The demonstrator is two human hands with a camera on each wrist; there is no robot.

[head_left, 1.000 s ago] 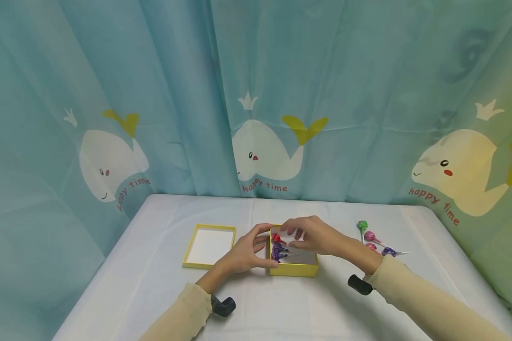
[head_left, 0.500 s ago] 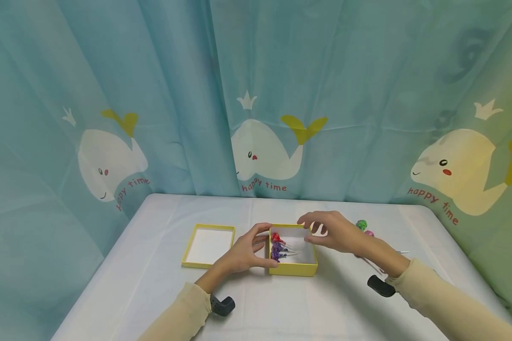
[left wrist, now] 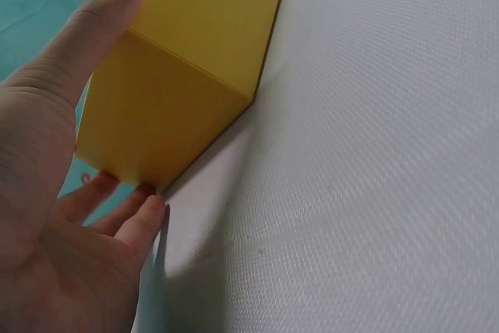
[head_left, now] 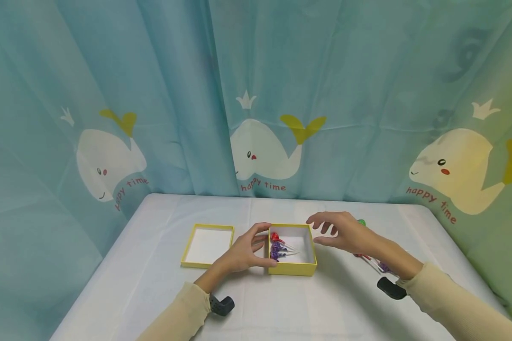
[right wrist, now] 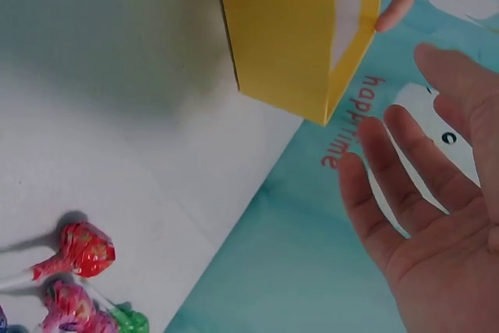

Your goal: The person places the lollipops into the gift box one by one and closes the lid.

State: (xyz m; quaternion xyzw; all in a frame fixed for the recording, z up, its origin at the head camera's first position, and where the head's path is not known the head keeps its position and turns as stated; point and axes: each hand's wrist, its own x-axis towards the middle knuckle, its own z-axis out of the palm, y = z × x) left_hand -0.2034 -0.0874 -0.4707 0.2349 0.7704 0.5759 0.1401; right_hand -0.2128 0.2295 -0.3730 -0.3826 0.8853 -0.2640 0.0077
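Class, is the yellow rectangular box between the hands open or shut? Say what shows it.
Open. The yellow rectangular box shows its white inside, with red and purple wrapped lollipops lying in it.

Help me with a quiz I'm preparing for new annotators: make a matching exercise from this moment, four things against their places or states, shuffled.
1. left hand
2. right hand
3. shallow lid
4. green lollipop

A. empty, near the yellow box's right side
B. right of the box, partly hidden in the head view
C. touching the box
D. flat on the table, left of the box

Pairs: 1-C, 2-A, 3-D, 4-B
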